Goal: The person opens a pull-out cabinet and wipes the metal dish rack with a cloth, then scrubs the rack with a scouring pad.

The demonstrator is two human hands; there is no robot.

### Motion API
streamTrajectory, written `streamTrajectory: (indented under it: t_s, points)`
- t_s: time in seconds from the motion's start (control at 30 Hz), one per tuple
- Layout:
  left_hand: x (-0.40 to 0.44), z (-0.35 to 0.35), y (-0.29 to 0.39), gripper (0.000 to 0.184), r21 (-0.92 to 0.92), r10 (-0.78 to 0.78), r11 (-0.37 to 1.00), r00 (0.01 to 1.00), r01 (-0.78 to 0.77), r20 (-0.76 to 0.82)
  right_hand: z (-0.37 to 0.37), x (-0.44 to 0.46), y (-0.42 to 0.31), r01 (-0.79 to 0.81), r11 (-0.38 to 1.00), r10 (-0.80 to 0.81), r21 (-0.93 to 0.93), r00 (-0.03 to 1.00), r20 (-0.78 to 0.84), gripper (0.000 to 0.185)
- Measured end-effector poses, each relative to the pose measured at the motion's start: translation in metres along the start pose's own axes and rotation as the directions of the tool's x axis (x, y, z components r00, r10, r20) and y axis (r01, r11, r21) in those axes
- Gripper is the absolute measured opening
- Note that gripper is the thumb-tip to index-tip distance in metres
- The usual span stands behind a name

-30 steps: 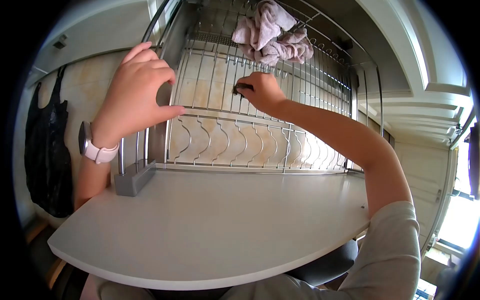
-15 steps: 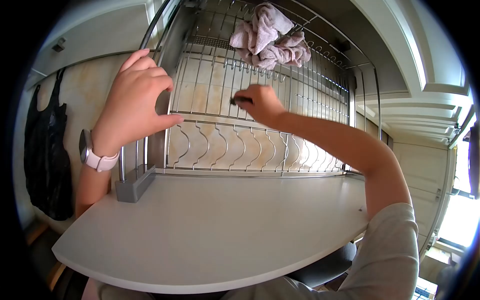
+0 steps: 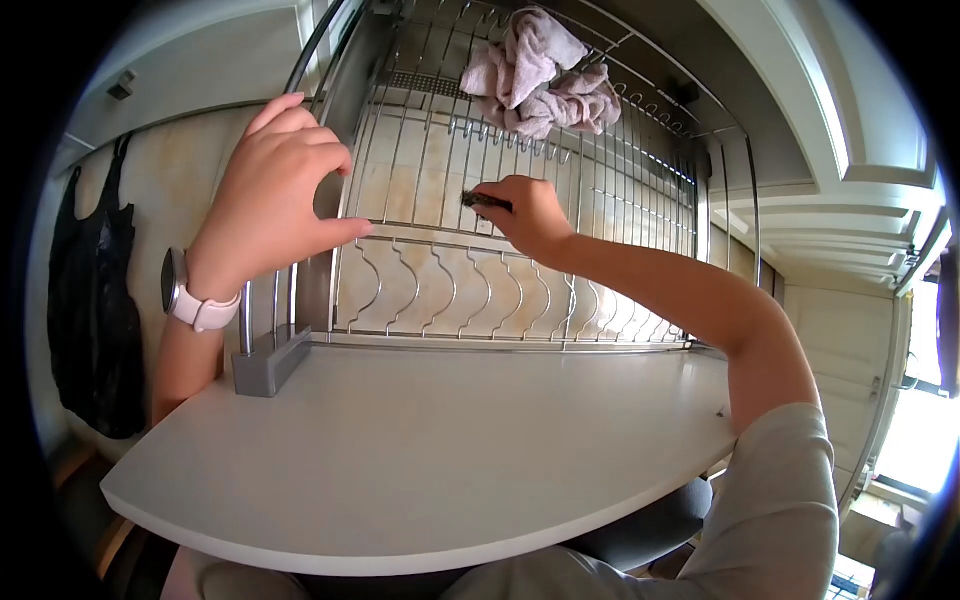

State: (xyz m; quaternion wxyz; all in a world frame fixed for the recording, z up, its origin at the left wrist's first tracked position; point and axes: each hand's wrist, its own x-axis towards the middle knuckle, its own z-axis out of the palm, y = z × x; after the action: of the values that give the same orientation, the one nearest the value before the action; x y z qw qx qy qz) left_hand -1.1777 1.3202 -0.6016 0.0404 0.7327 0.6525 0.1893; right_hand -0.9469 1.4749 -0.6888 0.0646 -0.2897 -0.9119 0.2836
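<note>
My right hand [image 3: 532,215] is closed around a small dark green pad [image 3: 484,200], with one end sticking out past the fingers. It is over the wire dish rack [image 3: 420,240] of a pull-out drawer, near its middle rail. My left hand [image 3: 275,190] is at the rack's left metal side, thumb and fingers spread apart with the side panel [image 3: 325,205] between them. It holds nothing loose. A watch with a pale pink strap [image 3: 212,314] is on the left wrist. A crumpled pinkish cloth [image 3: 535,75] lies on the rack's far part.
The white drawer front [image 3: 420,450] stands between my body and the rack. A grey bracket [image 3: 270,370] joins it at the left. A black plastic bag [image 3: 95,300] hangs at the left. Cream cabinet doors [image 3: 840,310] stand at the right.
My right hand has shifted slightly, tilting so that more of the green pad shows. My left hand stays at the rack's side, almost unmoved.
</note>
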Motion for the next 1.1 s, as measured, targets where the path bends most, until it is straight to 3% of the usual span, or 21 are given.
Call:
streamTrajectory:
  t_s: [0.1, 0.17, 0.27, 0.3, 0.37, 0.4, 0.5, 0.6, 0.7, 0.83, 0.9, 0.93, 1.0, 1.07, 1.1]
  points:
    - [0.002, 0.000, 0.000, 0.035, -0.008, -0.010, 1.000, 1.000, 0.010, 0.007, -0.005, 0.019, 0.004, 0.002, 0.997, -0.002, 0.075, 1.000, -0.008, 0.017]
    - [0.000, 0.001, -0.001, 0.035, -0.006, -0.009, 1.000, 1.000, 0.009, 0.019, -0.008, 0.020, 0.005, -0.079, 0.991, 0.077, 0.109, 0.997, 0.025, 0.021]
    - [0.000, 0.005, -0.004, 0.034, -0.011, 0.008, 1.000, 0.999, -0.009, -0.045, -0.012, 0.023, 0.010, -0.266, 0.898, 0.312, 0.351, 0.947, -0.080, 0.024]
    - [0.000, 0.006, -0.003, 0.034, -0.015, 0.018, 1.000, 0.997, -0.019, -0.074, -0.010, 0.021, 0.010, -0.262, 0.899, 0.309, 0.352, 0.948, -0.083, 0.024]
    - [0.001, 0.005, -0.003, 0.033, -0.019, 0.028, 0.999, 0.994, -0.030, -0.103, -0.006, 0.014, 0.011, -0.101, 0.947, 0.125, 0.305, 0.990, -0.061, 0.028]
    - [0.001, 0.005, -0.003, 0.033, -0.017, 0.030, 0.999, 0.993, -0.032, -0.110, -0.005, 0.013, 0.012, -0.101, 0.947, 0.125, 0.305, 0.990, -0.059, 0.028]
    - [0.001, 0.005, -0.003, 0.033, -0.024, 0.026, 0.999, 0.993, -0.029, -0.113, -0.003, 0.014, 0.015, 0.144, 0.986, -0.132, 0.089, 0.984, -0.123, 0.031]
    - [0.001, 0.007, -0.003, 0.033, -0.038, 0.029, 0.999, 0.992, -0.034, -0.125, -0.012, 0.020, 0.017, 0.184, 0.983, -0.185, -0.023, 0.982, -0.040, 0.030]
    - [0.000, 0.003, -0.004, 0.032, -0.037, 0.017, 0.999, 0.996, -0.020, -0.089, -0.019, 0.020, 0.011, 0.175, 0.984, -0.174, -0.015, 0.983, 0.056, 0.025]
    - [0.000, 0.002, -0.003, 0.033, -0.029, -0.013, 1.000, 1.000, 0.013, -0.027, -0.019, 0.020, 0.006, 0.102, 0.992, -0.105, 0.072, 0.993, 0.044, 0.022]
    - [0.000, 0.006, -0.004, 0.032, -0.040, 0.013, 0.999, 0.995, -0.017, -0.095, -0.014, 0.024, 0.009, 0.208, 0.978, -0.208, -0.007, 0.975, -0.082, 0.021]
    - [0.000, 0.008, -0.004, 0.032, -0.048, 0.040, 0.998, 0.985, -0.048, -0.166, -0.012, 0.026, 0.010, 0.207, 0.978, -0.207, -0.006, 0.975, -0.080, 0.021]
    - [0.000, 0.007, -0.003, 0.031, -0.044, 0.036, 0.998, 0.988, -0.043, -0.151, -0.009, 0.030, 0.010, 0.149, 0.988, -0.152, -0.049, 0.985, -0.076, 0.019]
    - [0.000, 0.007, -0.003, 0.031, -0.039, 0.034, 0.998, 0.990, -0.039, -0.137, -0.002, 0.018, 0.005, 0.247, 0.966, -0.250, -0.081, 0.968, -0.026, 0.016]
    - [0.000, 0.007, -0.003, 0.031, -0.033, 0.038, 0.998, 0.989, -0.044, -0.144, -0.001, 0.009, -0.001, 0.145, 0.989, -0.145, 0.017, 0.989, -0.001, 0.010]
